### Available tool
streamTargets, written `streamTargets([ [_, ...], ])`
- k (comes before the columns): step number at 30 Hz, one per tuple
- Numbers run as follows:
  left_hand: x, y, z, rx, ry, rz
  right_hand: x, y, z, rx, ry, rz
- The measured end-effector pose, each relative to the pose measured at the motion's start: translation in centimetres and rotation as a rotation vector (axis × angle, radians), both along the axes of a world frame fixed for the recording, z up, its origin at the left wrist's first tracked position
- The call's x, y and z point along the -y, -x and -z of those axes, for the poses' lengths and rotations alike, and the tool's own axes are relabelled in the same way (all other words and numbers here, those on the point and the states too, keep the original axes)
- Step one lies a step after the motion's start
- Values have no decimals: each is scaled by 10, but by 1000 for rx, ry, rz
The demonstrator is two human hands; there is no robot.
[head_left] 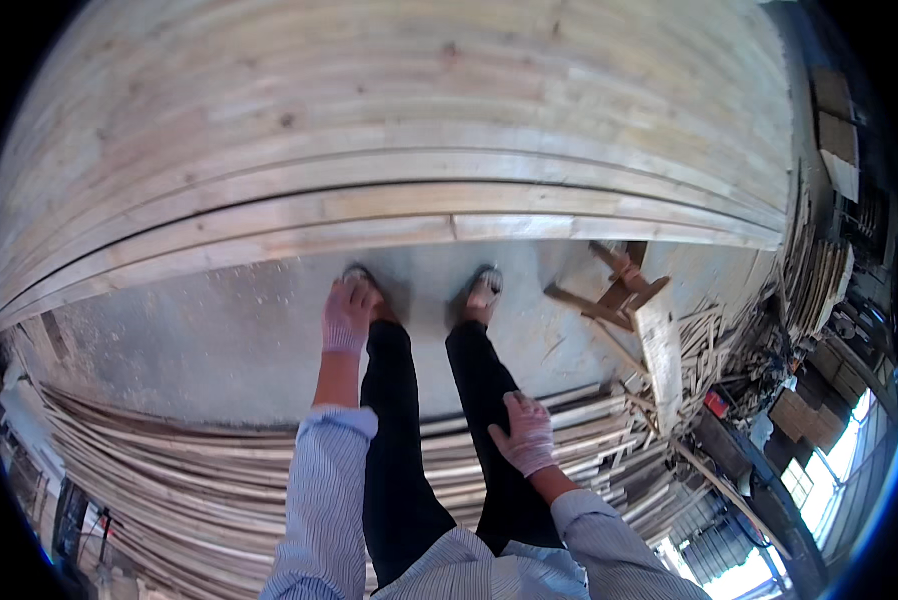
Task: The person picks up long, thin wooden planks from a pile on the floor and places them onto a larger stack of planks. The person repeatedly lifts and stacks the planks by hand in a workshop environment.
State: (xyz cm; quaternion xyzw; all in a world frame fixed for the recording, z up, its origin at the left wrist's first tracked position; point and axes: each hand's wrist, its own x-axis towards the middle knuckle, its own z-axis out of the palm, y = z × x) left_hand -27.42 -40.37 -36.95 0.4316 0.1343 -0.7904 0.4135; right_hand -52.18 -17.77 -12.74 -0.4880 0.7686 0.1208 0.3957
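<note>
My left hand point(347, 314), in a thin pale glove, hangs above the floor near my left foot. Its fingers are loosely bent, and nothing shows in them. Beside my right thigh is my right hand point(525, 436), gloved too, its thumb spread away from the fingers and no object visible in it. In front of me lies a broad layer of pale wooden boards point(399, 95), side by side. Two narrow strips point(529, 198) run along its near edge, with a dark gap behind one. Neither hand touches the wood.
Long thin wooden strips point(199, 470) are stacked behind my legs. A wooden stand or stool point(624, 295) and an upright pale board point(659, 350) are at my right. Scrap wood point(704, 345) and bundled slats point(819, 290) lie farther right. Concrete floor point(239, 350) shows around my feet.
</note>
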Motion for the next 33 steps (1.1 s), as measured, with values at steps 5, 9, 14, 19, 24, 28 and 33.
streamTargets([
  [5,12,65,148,90,-156,-103,12,31,23,66,-42,36],
  [9,20,110,194,152,-205,-110,7,50,31,57,-57,81],
  [14,13,135,219,174,-233,-119,2,81,42,60,-124,141],
  [19,16,127,198,222,-203,-131,3,93,41,109,-163,145],
  [24,3,121,137,234,-126,-135,9,101,31,130,-164,146],
  [28,0,120,63,281,-113,-178,-4,100,34,140,-40,145],
  [33,1,109,-7,421,-111,-269,-8,98,31,142,-20,132],
])
